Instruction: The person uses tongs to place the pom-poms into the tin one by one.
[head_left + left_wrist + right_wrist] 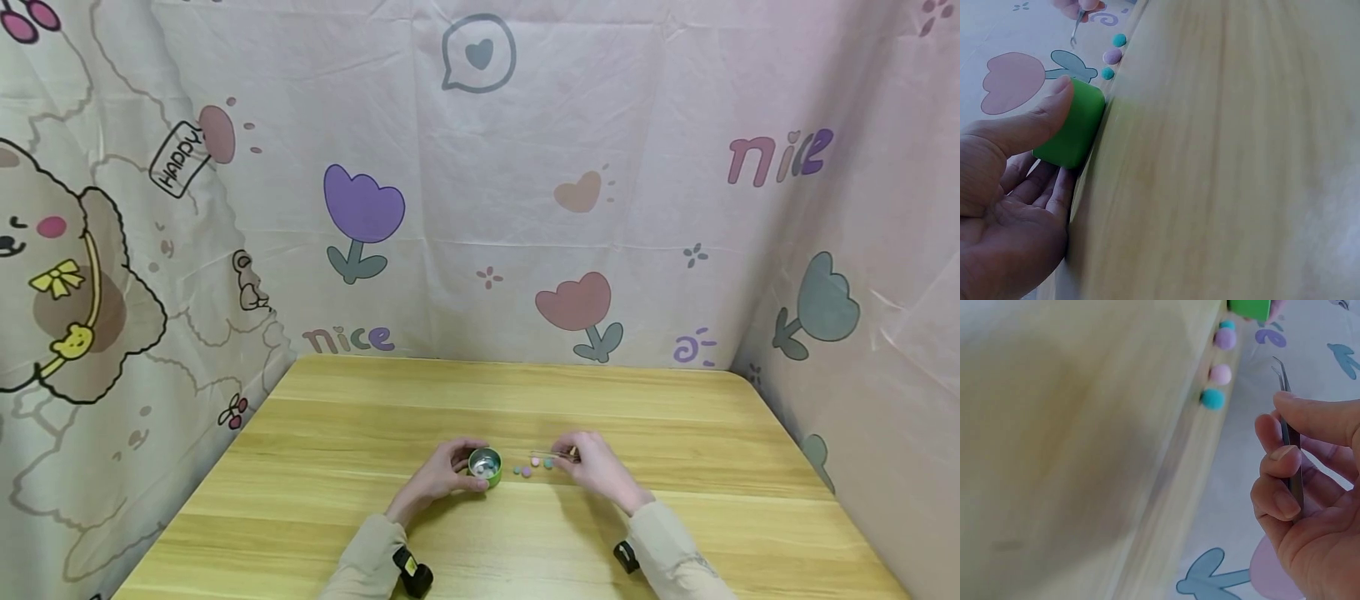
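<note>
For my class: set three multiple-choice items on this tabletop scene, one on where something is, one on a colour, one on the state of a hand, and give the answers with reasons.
1. Where do the small beads lie?
A. Inside the cup
B. On the table between the two hands
C. At the table's far edge

2. What colour is the outside of the small cup?
A. Green
B. Red
C. White

3. What is the right hand doing?
A. Lying flat and empty
B. Gripping the cup
C. Holding metal tweezers

Answers:
1. B, the head view shows them on the table between the cup and the right hand.
2. A, the left wrist view shows its green wall under the thumb of the left hand.
3. C, the right wrist view shows the fingers curled round the tweezers.
</note>
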A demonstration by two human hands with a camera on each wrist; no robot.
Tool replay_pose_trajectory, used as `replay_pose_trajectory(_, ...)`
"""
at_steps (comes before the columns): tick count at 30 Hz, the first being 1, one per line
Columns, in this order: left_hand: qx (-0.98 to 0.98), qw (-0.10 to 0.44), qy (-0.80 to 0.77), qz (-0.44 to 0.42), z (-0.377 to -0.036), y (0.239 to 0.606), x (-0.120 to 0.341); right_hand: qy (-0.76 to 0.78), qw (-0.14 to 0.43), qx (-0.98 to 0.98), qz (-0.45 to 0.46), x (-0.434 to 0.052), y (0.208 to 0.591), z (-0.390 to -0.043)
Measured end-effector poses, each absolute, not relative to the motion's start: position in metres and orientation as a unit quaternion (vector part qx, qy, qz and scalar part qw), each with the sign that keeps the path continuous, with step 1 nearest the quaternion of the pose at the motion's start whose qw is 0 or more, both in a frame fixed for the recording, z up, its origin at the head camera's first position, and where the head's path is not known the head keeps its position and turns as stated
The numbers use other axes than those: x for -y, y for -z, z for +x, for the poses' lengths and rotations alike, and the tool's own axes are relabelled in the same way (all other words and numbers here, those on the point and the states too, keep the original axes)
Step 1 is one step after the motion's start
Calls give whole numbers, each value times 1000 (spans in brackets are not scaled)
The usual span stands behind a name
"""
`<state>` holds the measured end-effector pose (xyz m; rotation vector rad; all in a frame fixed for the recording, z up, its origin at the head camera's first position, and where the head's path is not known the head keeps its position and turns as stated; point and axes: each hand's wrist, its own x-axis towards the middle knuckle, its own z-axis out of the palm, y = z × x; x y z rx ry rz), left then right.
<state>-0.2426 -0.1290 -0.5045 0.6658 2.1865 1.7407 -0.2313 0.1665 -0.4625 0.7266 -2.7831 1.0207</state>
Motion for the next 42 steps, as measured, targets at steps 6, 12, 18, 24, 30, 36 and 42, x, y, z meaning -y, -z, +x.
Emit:
replay_pose_trajectory(6, -752, 134, -603, 229, -243, 505, 129, -328, 38, 918, 217, -178, 465, -231)
replay_pose_trajectory(12, -755, 134, -599, 229, -243, 505, 130, -326, 36, 920, 213, -187, 465, -231)
replay_pose_trajectory(18, -762, 132, -591, 231, -243, 503, 129, -317, 37, 926, 201, -191, 466, -230)
replay_pose_trajectory(24, -762, 131, -590, 230, -243, 503, 129, -311, 36, 929, 200, -193, 465, -229)
replay_pose_trajectory(30, -765, 132, -589, 225, -242, 504, 129, -307, 32, 930, 198, -193, 467, -229)
replay_pose_trajectory(36, -758, 134, -596, 226, -242, 506, 129, -299, 31, 934, 194, -193, 469, -230)
replay_pose_trajectory(42, -767, 130, -587, 222, -241, 505, 129, -288, 44, 935, 201, -191, 468, -230)
